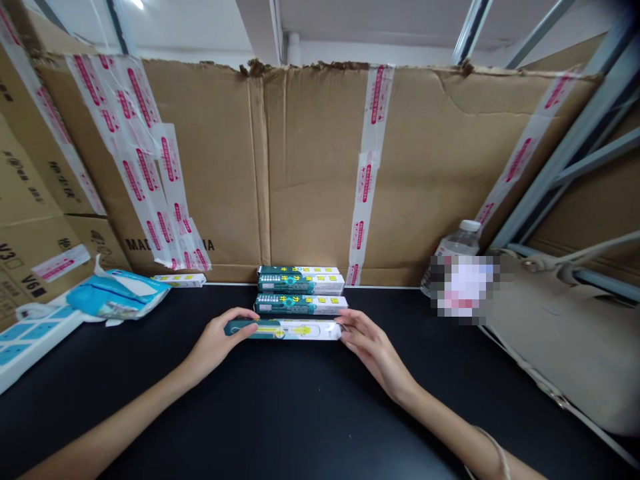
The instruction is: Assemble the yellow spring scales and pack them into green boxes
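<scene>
A long narrow green-and-white box [283, 329] lies on the black table [300, 413] in front of me. My left hand [217, 343] grips its left end, with the thumb over the top. My right hand [370, 347] holds its right end with the fingers curled against it. Just behind it lies a second box [301, 304] of the same kind. Further back, more such boxes [301, 280] are stacked against the cardboard wall [310, 167].
A blue-and-white packet [117, 295] and a white-and-blue flat box [30, 337] lie at the left. A small box [179, 280] sits by the wall. A water bottle [457, 257] and a beige bag [565, 333] stand at the right beside a metal shelf frame [565, 160].
</scene>
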`<state>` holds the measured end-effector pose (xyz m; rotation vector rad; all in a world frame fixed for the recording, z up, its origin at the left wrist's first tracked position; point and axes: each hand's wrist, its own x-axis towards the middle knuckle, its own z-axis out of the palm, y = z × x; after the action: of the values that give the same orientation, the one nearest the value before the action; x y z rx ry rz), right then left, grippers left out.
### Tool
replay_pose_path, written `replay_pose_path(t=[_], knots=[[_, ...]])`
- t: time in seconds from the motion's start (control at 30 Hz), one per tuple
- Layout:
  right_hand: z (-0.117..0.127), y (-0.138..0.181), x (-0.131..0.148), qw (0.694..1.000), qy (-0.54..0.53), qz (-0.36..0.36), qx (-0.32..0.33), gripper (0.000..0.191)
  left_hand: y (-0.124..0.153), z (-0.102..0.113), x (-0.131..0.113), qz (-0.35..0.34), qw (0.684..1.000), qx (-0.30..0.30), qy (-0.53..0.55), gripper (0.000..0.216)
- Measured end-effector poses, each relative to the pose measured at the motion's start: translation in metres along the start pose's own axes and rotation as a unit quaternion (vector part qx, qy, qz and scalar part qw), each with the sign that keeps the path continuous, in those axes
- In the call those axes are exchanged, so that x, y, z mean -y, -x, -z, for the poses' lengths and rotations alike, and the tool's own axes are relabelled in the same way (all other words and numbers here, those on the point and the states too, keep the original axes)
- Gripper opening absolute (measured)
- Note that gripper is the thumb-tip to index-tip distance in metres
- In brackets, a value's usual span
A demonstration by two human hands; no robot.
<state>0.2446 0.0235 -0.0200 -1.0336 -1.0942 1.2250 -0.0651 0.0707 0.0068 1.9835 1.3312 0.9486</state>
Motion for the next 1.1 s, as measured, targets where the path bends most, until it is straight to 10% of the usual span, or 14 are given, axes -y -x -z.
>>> replay_pose_path(t=[0.57,1.1], knots=[[0.002,-0.003,0.002,0.993,-0.109,-0.033,-0.024,0.047,0.001,-0.002,-0.005,-0.005,1.0,-0.025,0.012,0.028],[0.011,-0.015,-0.001,0.997,0.055,0.047,0.019,0.041,0.002,-0.003,-0.008,-0.017,0.998,-0.042,0.041,0.027]])
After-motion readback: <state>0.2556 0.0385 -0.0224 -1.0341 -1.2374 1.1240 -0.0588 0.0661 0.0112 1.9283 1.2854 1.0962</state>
